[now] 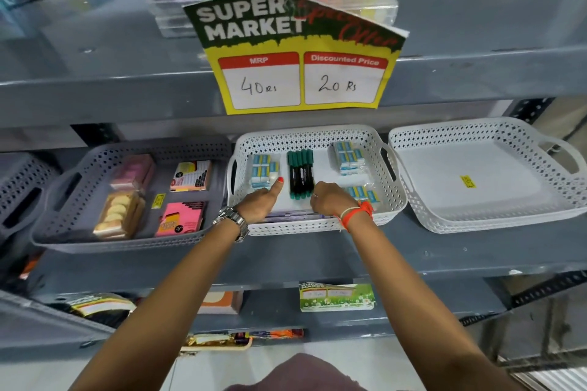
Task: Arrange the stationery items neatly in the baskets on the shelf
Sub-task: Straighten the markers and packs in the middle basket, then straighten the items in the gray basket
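Note:
The middle white basket (317, 225) holds a row of green-capped markers (300, 173), with eraser packs at the back left (264, 168), back right (349, 157) and front right (365, 194). A flat pack with pale striped edges (292, 216) lies along the basket's front wall. My left hand (259, 201) is curled down onto the pack's left end, thumb raised beside the left erasers. My right hand (332, 200) is curled onto its right end, knuckles touching the markers' lower ends. The fingertips of both hands are hidden.
A grey basket (63, 225) on the left holds sticky-note pads and packed items. An empty white basket (476, 222) stands on the right. A yellow price sign (301, 73) hangs from the shelf above. More goods lie on the lower shelves.

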